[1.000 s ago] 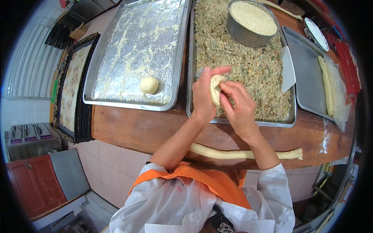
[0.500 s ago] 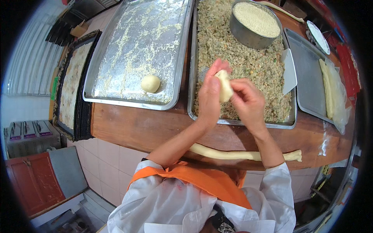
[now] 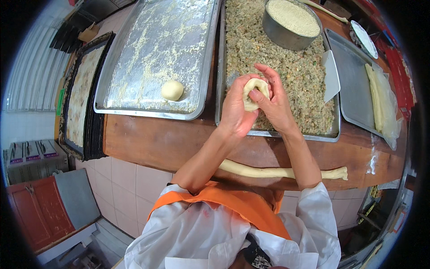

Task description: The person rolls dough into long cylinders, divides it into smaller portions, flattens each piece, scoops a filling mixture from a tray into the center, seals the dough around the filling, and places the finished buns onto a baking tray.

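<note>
Between my hands is a piece of pale dough [image 3: 249, 104], shaped like a cup with a hollow in its middle. My left hand [image 3: 235, 110] cradles it from the left side. My right hand [image 3: 278, 105] wraps its right side, with the thumb pressed into the hollow. Both hands are above the near part of a metal tray of chopped filling [image 3: 286, 80]. A round dough ball [image 3: 172, 90] rests near the front edge of the seed-strewn metal tray [image 3: 148, 58] to the left. Along the table's near edge, a long dough rope [image 3: 268, 172] passes beneath my right forearm.
A round tin of pale seeds [image 3: 293, 24] stands on the filling, and a white scraper [image 3: 331, 76] leans at its right side. Further right, another tray [image 3: 354, 85] holds dough strips under plastic [image 3: 387, 105]. Stacked dark baking trays [image 3: 85, 98] stand at the left end of the wooden table [image 3: 148, 141].
The dough has turned to show its opening, and my right thumb has moved into it. My right hand has shifted from pinching its edge to cupping its side.
</note>
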The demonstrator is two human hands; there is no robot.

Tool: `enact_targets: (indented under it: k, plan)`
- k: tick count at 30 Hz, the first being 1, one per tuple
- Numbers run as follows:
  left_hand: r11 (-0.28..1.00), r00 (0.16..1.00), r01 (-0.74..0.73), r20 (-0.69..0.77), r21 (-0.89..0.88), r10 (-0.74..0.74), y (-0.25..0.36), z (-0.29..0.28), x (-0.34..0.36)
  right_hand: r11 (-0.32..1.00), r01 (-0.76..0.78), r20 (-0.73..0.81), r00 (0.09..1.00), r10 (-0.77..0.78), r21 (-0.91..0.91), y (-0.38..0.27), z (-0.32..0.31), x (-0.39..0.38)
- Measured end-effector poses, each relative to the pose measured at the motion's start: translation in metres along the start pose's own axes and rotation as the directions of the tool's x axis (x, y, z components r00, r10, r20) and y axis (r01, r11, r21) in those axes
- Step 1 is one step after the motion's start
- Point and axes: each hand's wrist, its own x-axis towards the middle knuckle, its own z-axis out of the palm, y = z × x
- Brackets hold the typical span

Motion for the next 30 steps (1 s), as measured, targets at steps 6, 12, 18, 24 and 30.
enact_targets:
  k: [6, 12, 18, 24, 30]
  plan:
    - [1.0, 0.997, -0.007, -0.077, 0.001, 0.008, -0.001, -0.003, -0.001, 0.966, 0.104, -0.032, 0.993, -0.115, -0.237, -0.005, 0.012, -0.013]
    - [0.992, 0.999, 0.023, 0.026, 0.121, -0.027, 0.004, -0.002, -0.017, 0.997, -0.054, 0.143, 0.988, 0.061, -0.051, -0.017, 0.002, -0.016]
    - [0.941, 0.958, 0.241, 0.101, 0.237, -0.27, 0.016, 0.0, -0.034, 0.78, 0.253, 0.291, 0.952, -0.095, -0.572, -0.018, -0.022, -0.034]
    - [0.887, 0.947, 0.077, 0.245, 0.455, -0.208, 0.005, -0.008, -0.057, 0.635, 0.407, 0.432, 0.893, -0.126, -0.656, -0.051, -0.005, -0.038]
    - [0.632, 0.954, 0.017, 0.176, 0.774, -0.242, 0.025, 0.011, -0.074, 0.339, 0.636, 0.645, 0.757, -0.103, -0.693, -0.073, 0.014, -0.033]
